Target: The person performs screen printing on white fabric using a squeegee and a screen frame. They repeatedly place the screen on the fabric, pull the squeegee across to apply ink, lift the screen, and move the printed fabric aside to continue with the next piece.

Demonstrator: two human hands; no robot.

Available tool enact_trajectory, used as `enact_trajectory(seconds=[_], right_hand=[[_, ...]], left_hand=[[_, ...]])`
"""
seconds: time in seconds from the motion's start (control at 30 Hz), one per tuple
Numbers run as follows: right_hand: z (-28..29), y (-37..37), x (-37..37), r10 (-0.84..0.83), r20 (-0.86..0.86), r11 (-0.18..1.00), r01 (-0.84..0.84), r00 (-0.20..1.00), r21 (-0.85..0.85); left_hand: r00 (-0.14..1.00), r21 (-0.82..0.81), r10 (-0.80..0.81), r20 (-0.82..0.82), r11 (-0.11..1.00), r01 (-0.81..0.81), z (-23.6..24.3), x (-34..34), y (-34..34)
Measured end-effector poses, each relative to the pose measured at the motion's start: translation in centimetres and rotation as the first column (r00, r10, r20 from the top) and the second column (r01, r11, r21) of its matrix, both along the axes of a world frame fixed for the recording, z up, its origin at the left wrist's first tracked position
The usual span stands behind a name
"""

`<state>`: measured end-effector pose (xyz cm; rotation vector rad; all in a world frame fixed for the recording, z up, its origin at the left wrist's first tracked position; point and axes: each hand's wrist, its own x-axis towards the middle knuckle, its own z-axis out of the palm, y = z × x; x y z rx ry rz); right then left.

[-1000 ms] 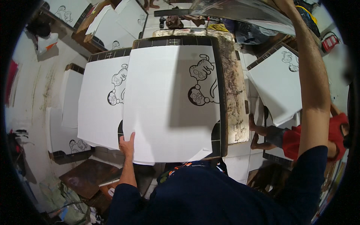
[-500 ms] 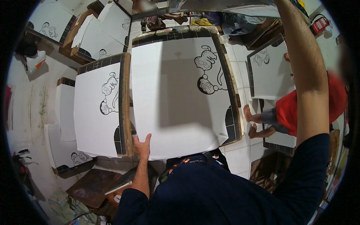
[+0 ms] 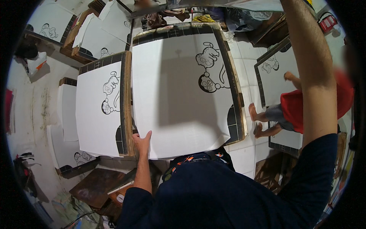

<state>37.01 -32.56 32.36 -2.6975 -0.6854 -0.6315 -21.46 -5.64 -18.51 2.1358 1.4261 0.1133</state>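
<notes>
A large white sheet (image 3: pixel 179 141) covers the dark-edged board in front of me. A black line drawing of two cartoon figures (image 3: pixel 207 68) is printed at its right side. At the sheet's near left corner is my left hand (image 3: pixel 142 142), its thumb spread away from the fingers; part of the fingers is hidden at the board's edge. My right arm (image 3: pixel 318 76) reaches up and forward, and its hand is cut off beyond the upper edge of the view. Across the top runs the edge of a raised, shiny frame (image 3: pixel 228 5). A broad shadow lies over the sheet.
A second printed board (image 3: pixel 97 129) stands close on the left, with more boards behind it. To the right, a person in a red top (image 3: pixel 316 103) stands barefoot by another printed board (image 3: pixel 276 86). A fire extinguisher (image 3: pixel 326 23) hangs at the far right.
My view has shifted slightly, so the main board appears a little higher. The other person's hand has come into view over the right board. My left hand keeps its place by the sheet's corner.
</notes>
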Motion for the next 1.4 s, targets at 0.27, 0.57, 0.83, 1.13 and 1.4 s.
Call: enact_trajectory(seconds=[0.27,0.57,0.83,1.13,1.4], right_hand=[[-10.2,-4.6,-8.0,0.165,0.026,0.980,-0.167,0.986,0.111],[-34.4,-9.9,-22.9,0.250,0.016,0.967,-0.251,0.968,0.048],[-44.5,-9.6,-22.5,0.294,-0.354,0.938,-0.338,0.888,-0.070],[-42.3,-8.0,-18.2,0.259,-0.548,0.885,-0.423,0.796,-0.196],[-44.7,-7.9,-18.9,0.434,-0.282,0.883,-0.467,0.856,-0.057]], left_hand=[[0.891,-0.063,-0.182,0.415,0.972,0.228,10.1,14.1,-7.0],[0.512,-0.975,0.840,0.178,0.080,0.207,17.1,23.7,-20.5],[0.815,-0.881,0.541,0.209,0.466,-0.084,1.9,18.7,-19.0],[0.724,0.261,-0.679,0.123,0.725,0.637,-0.4,17.5,-16.9],[0.738,0.315,-0.657,0.155,0.741,0.593,-2.0,17.5,-17.0]])
